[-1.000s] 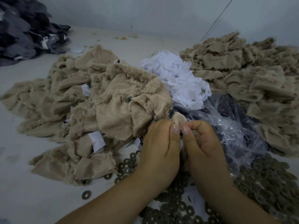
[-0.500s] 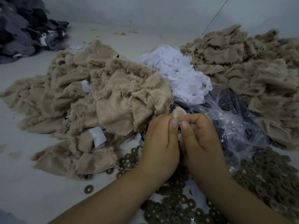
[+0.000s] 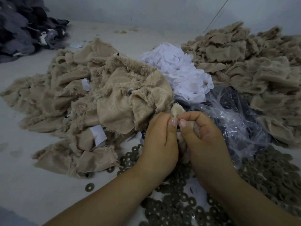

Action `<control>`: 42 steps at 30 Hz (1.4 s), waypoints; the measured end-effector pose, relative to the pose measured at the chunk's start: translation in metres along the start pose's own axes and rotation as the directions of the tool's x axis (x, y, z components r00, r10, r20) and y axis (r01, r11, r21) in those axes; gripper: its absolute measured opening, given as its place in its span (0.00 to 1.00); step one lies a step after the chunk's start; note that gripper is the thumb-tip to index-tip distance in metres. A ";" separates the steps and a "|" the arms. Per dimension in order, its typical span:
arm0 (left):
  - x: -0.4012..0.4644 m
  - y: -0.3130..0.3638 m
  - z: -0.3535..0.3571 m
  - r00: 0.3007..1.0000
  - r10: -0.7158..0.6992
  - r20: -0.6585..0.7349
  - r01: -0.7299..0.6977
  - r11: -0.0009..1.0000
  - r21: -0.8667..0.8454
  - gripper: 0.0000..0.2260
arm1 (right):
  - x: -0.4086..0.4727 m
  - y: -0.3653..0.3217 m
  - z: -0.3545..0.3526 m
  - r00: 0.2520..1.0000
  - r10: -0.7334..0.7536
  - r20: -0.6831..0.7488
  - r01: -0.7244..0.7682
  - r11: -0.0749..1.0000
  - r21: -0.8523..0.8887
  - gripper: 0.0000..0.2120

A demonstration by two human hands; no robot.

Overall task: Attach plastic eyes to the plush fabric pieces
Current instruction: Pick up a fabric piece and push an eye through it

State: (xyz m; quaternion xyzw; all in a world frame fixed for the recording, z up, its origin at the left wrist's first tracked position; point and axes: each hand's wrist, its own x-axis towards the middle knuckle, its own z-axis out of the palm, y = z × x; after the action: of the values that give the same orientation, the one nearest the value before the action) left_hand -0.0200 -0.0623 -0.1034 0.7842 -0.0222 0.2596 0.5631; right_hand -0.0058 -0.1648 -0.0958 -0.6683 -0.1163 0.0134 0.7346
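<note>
A small beige plush piece (image 3: 176, 110) is pinched between both hands at the centre of the view. My left hand (image 3: 160, 141) and my right hand (image 3: 204, 139) press thumb tips together on it, fingers curled round the fabric. Any plastic eye in the piece is hidden by my thumbs. Dark round washers (image 3: 175, 207) lie scattered under my wrists. A clear plastic bag (image 3: 236, 118) holding dark parts lies just right of my hands.
A heap of beige plush pieces (image 3: 104, 103) lies to the left and another heap (image 3: 254, 66) to the right. White fabric scraps (image 3: 177, 70) sit between them. Dark grey fabric (image 3: 21, 28) is piled at the far left corner.
Both hands keep pinching the plush piece and have shifted very little. The view has tilted slightly.
</note>
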 end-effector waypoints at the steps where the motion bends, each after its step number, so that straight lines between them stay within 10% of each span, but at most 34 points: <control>1: 0.000 0.000 0.000 1.000 0.001 -0.001 -0.001 1.000 -0.003 0.13 | 0.000 0.000 0.000 1.000 -0.008 -0.006 0.008 1.000 -0.013 0.09; 14: 0.008 0.003 -0.009 0.999 -0.035 -0.030 0.031 0.991 -0.131 0.15 | 0.002 -0.007 -0.002 0.997 -0.007 -0.078 0.011 0.999 0.052 0.07; 23: 0.007 0.001 -0.022 0.999 -0.036 -0.015 0.036 0.999 0.018 0.07 | 0.008 -0.017 -0.006 0.951 0.289 -0.111 -0.191 0.831 0.522 0.15; 32: 0.005 0.008 -0.028 0.996 -0.039 -0.080 0.024 0.983 -0.180 0.09 | 0.008 -0.012 -0.007 0.973 0.224 -0.054 -0.185 0.900 0.395 0.24; 38: 0.008 0.006 -0.030 0.982 0.139 0.126 -0.146 0.988 0.043 0.27 | 0.009 -0.017 -0.007 0.981 0.191 0.025 -0.181 0.872 0.454 0.24; 42: 0.011 0.006 -0.031 0.983 0.162 -0.086 -0.157 0.986 0.064 0.16 | 0.012 -0.014 -0.009 0.973 0.229 -0.040 -0.188 0.876 0.443 0.15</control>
State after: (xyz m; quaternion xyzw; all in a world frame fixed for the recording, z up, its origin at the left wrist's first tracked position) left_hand -0.0242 -0.0339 -0.0858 0.7829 -0.0517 0.3398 0.5185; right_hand 0.0058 -0.1726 -0.0806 -0.4951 -0.0040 0.0879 0.8644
